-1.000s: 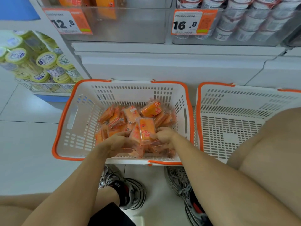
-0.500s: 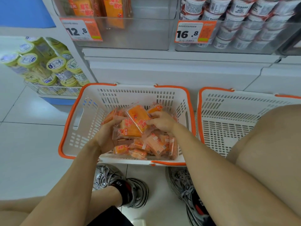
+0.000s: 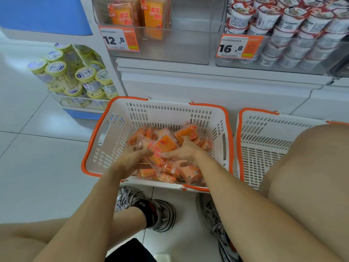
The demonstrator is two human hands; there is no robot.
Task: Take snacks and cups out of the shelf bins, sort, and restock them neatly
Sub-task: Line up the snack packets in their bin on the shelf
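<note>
A white basket with an orange rim (image 3: 105, 133) stands on the floor and holds a heap of orange snack packets (image 3: 181, 173). My left hand (image 3: 132, 157) and my right hand (image 3: 187, 153) are both inside it, gripping a bunch of orange packets (image 3: 166, 143) between them from either side. Above, a clear shelf bin (image 3: 188, 48) holds two upright orange packets (image 3: 153, 14) at its left end. To its right, a second clear bin (image 3: 302, 65) is stacked with white cups (image 3: 290, 25).
A second white basket (image 3: 264, 140) stands at the right, partly behind my knee. A wire rack of yellow-lidded jars (image 3: 75, 78) stands at the left. Price tags 12.8 (image 3: 119, 39) and 16.8 (image 3: 238, 46) hang on the bins. My shoes (image 3: 162, 212) rest just before the basket.
Both hands moved up from the near side of the heap to its middle and gathered a bunch of packets between them. The view tilted up toward the shelf.
</note>
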